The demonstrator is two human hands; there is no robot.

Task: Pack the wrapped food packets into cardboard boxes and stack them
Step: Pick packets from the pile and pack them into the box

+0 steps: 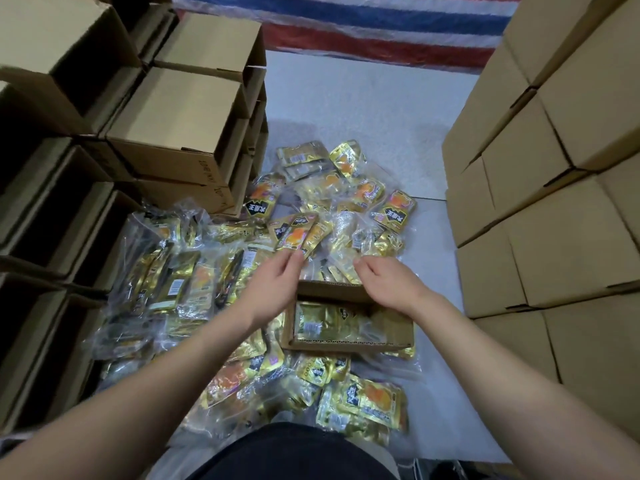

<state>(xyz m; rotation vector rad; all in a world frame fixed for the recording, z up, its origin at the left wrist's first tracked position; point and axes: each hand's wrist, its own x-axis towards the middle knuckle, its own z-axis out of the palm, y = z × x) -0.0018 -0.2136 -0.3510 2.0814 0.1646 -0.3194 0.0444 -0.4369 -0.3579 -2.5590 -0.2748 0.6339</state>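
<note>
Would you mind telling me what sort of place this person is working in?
Probably a small packing or storeroom floor: stacked cardboard boxes on both sides, gold food packets heaped on the floor, and an open box being filled.

An open box (349, 327) is set on the floor (363, 109) at centre, w/ packets (332, 322) laid inside. Loose packets (346, 195) are spread behind, left & in front of it. Open boxes (180, 123) are stacked at left; closed boxes (554, 209) are stacked at right.

light: dim, even | glare: foil packets (360, 403) | edges: wide-angle bending, soft blur
</note>
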